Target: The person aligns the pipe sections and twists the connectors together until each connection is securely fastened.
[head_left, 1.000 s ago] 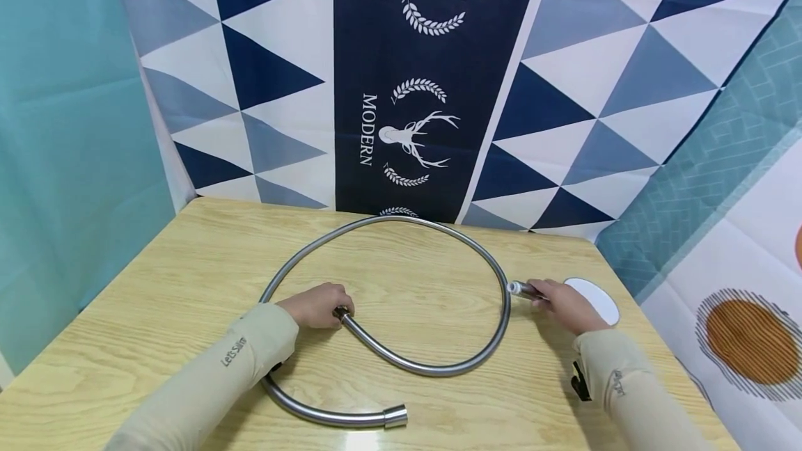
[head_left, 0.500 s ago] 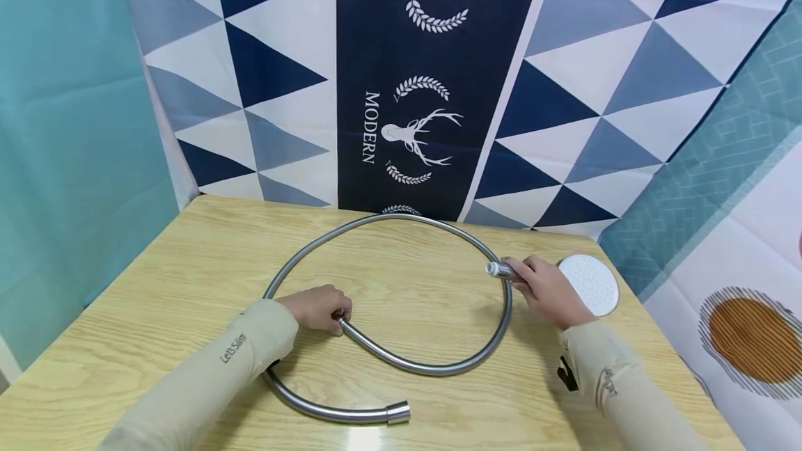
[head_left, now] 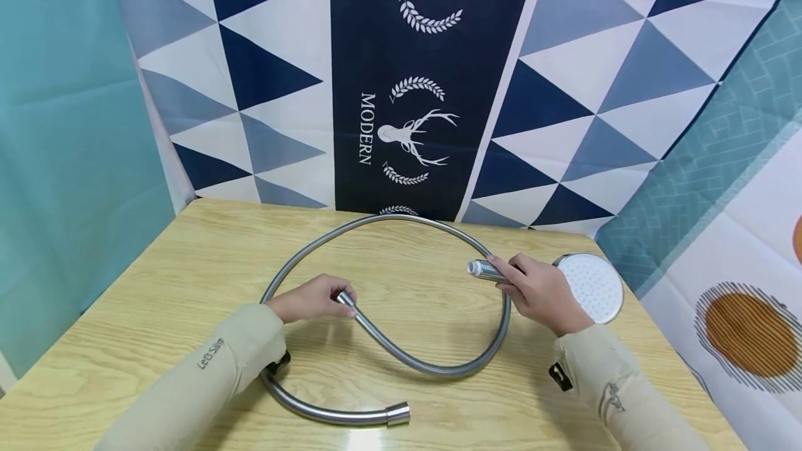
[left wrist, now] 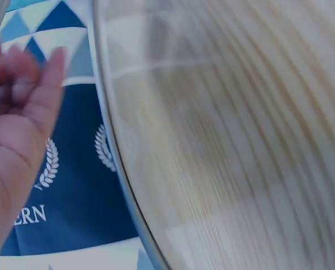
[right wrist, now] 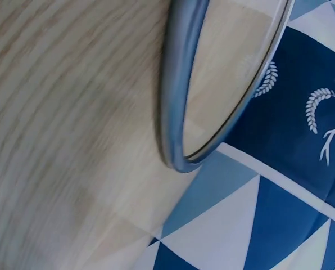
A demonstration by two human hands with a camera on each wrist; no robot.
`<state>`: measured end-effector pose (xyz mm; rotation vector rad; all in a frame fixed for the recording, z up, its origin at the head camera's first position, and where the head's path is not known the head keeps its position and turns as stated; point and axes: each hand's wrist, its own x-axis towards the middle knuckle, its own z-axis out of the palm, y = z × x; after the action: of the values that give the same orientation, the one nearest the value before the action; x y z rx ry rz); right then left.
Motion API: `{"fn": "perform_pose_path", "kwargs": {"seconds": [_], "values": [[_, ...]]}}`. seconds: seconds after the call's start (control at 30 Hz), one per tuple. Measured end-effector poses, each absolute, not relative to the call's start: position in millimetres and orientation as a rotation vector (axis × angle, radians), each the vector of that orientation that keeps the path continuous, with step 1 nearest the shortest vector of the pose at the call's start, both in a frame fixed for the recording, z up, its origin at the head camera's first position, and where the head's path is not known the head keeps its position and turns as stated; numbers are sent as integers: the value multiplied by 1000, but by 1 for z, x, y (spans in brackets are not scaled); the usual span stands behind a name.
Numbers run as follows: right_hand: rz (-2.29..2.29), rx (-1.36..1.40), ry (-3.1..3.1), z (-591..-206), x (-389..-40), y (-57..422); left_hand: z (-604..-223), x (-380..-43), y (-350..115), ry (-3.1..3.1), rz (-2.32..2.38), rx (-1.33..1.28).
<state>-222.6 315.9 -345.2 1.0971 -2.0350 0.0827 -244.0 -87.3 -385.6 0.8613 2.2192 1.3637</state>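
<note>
My left hand (head_left: 313, 298) pinches one end of a grey metal shower hose (head_left: 413, 362), lifted a little off the table, with its small end fitting tipped up. In the left wrist view, part of that hand (left wrist: 18, 121) shows at the left edge. The hose loops across the table, and its other end, a wider conical fitting (head_left: 397, 413), lies near the front. My right hand (head_left: 540, 292) grips the handle of a shower head (head_left: 590, 288), its white nozzle face turned upward. The handle's white-tipped threaded end (head_left: 477, 268) points left, apart from the hose end, above the loop.
The wooden table (head_left: 207, 263) ends at a patterned cloth backdrop (head_left: 401, 159), with teal cloth (head_left: 81, 159) on the left. At the right hangs cloth with a brown circle (head_left: 748, 326). The hose's loop (right wrist: 181, 90) fills much of the right wrist view.
My right hand has brought the shower head leftward over the hose, and its face has turned up into view. My left hand has raised the hose end and tilted its fitting upward.
</note>
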Motion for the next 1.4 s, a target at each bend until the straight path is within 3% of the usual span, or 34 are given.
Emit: {"fn": "perform_pose_path", "kwargs": {"seconds": [0.23,0.4,0.7,0.93,1.4], "values": [[90,1138,-1951,-339,-217,307,-385,-234,-70,1889,2008,633],[97,1143,-1920,-334,-211,299,-387,-227,-52,1463,2346,666],[104,1170,-1816,-318,-200,276,-360,-213,-35,1320,2376,568],[91,1117,-1754,-311,-195,266,-350,-208,-37,1173,2384,702],[118,1171,-1741,-320,-200,261,-334,-214,-43,1821,2152,779]]}}
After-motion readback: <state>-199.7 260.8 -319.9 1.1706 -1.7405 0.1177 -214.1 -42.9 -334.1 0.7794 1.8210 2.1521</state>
